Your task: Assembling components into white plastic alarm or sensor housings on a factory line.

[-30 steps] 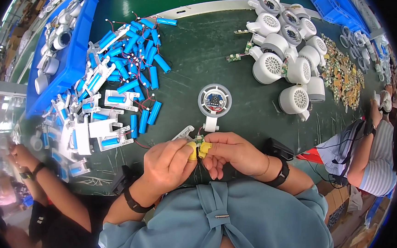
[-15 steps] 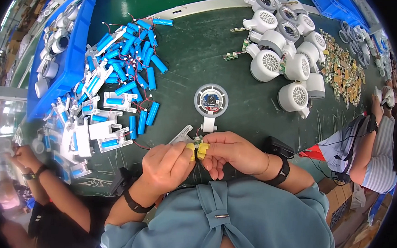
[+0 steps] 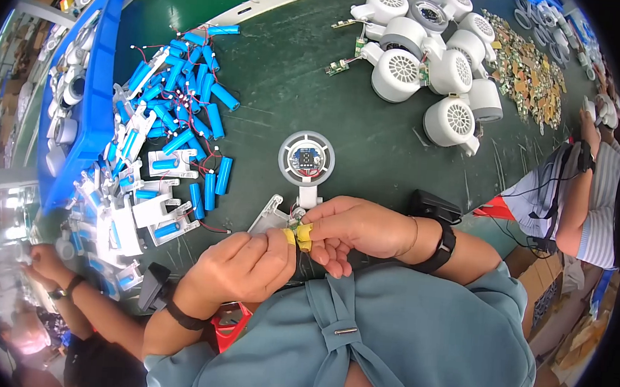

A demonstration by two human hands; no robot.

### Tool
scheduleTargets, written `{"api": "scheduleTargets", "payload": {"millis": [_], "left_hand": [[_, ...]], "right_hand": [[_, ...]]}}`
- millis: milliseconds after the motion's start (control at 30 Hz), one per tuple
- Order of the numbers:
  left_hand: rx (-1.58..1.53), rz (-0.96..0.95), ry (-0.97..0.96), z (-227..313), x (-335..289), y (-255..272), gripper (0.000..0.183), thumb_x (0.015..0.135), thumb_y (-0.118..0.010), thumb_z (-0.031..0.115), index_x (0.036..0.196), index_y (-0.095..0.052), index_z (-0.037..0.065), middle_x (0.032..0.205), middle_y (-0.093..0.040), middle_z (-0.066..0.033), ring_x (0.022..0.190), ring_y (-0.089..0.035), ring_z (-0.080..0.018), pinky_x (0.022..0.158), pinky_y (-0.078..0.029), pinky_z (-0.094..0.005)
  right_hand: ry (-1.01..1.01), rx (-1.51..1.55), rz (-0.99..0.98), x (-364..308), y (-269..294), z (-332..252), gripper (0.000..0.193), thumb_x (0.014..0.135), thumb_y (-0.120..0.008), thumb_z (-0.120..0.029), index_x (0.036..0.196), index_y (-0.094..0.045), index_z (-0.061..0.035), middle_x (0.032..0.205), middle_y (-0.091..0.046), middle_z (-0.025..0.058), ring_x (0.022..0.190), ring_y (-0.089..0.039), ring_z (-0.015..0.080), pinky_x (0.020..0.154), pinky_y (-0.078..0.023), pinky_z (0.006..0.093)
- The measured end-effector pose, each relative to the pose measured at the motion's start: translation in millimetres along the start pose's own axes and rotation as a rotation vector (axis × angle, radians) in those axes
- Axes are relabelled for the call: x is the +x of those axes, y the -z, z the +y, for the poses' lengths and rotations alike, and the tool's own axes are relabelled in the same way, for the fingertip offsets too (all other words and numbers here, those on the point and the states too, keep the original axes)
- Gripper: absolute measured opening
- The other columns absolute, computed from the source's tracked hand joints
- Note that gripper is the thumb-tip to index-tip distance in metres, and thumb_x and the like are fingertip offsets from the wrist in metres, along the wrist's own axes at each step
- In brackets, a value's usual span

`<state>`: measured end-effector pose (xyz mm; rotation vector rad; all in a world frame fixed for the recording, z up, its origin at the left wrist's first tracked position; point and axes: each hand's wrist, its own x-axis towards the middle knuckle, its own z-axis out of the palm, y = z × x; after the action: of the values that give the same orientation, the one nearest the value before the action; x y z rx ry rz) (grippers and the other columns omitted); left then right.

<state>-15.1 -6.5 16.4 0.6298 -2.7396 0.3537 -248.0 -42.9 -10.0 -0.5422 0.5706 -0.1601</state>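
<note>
My left hand [image 3: 246, 267] and my right hand [image 3: 354, 232] meet near the table's front edge, both closed in a pinch. Yellow wrapping [image 3: 304, 238] covers fingertips where they meet. A small green circuit board [image 3: 297, 219] shows at my right fingertips; whatever my left fingers pinch is hidden. Just beyond lies a white round fan-like unit [image 3: 307, 159] with a grey ring, its inner board face up and its white neck [image 3: 309, 195] pointing toward my hands. A white handle shell [image 3: 268, 216] lies beside my left fingers.
Blue cylindrical batteries [image 3: 216, 120] with wires and white shells are heaped left, beside a blue bin [image 3: 99, 107]. White round housings [image 3: 447, 120] and a pile of small boards [image 3: 527, 72] lie right. Co-workers' arms [image 3: 111, 316] [image 3: 574, 205] show at both sides.
The view has shifted, so the table's things sit further left. My hands stay together at the same spot beside the round unit, fingers slightly moved.
</note>
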Motion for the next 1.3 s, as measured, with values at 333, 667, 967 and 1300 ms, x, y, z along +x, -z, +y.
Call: {"api": "scheduleTargets", "payload": {"millis": [333,667,967,1300], "left_hand": [[-0.518,0.175,0.72,32,-7,-28,0.028,0.075,-0.07,-0.007,0.1,-0.062,0.0,0.098,-0.065,-0.0132,0.065,-0.064,-0.0198,0.056,-0.052,-0.0298],[-1.471,0.416,1.297,39,-1,-28,0.026,0.091,-0.052,-0.011,0.116,-0.06,-0.006,0.114,-0.058,-0.0119,0.086,-0.066,-0.0153,0.072,-0.058,-0.0264],[-0.998,0.202,1.191,33,3,-23,0.02,0.086,-0.06,-0.009,0.105,-0.06,-0.002,0.094,-0.068,-0.0097,0.071,-0.066,-0.0116,0.058,-0.052,-0.0236],[-0.318,0.232,0.615,24,-3,-28,0.028,0.072,-0.07,-0.002,0.098,-0.062,0.0,0.097,-0.068,-0.0144,0.06,-0.062,-0.0203,0.053,-0.05,-0.0307]], "right_hand": [[0.287,-0.348,0.211,12,-15,17,0.013,0.1,-0.042,-0.007,0.091,-0.05,-0.0012,0.08,-0.063,0.0057,0.065,-0.064,0.0099,0.054,-0.052,0.0236],[0.466,-0.57,0.381,18,-19,25,0.013,0.1,-0.04,-0.004,0.102,-0.051,0.0003,0.082,-0.063,0.0065,0.065,-0.063,0.0099,0.054,-0.053,0.0241],[0.352,-0.413,0.321,13,-20,17,0.014,0.102,-0.041,-0.01,0.097,-0.052,-0.0021,0.08,-0.061,0.0037,0.063,-0.061,0.0084,0.053,-0.05,0.0223],[0.23,-0.207,0.237,12,-17,14,0.021,0.1,-0.044,-0.015,0.085,-0.053,-0.0041,0.07,-0.058,0.002,0.056,-0.059,0.0084,0.049,-0.046,0.0225]]}}
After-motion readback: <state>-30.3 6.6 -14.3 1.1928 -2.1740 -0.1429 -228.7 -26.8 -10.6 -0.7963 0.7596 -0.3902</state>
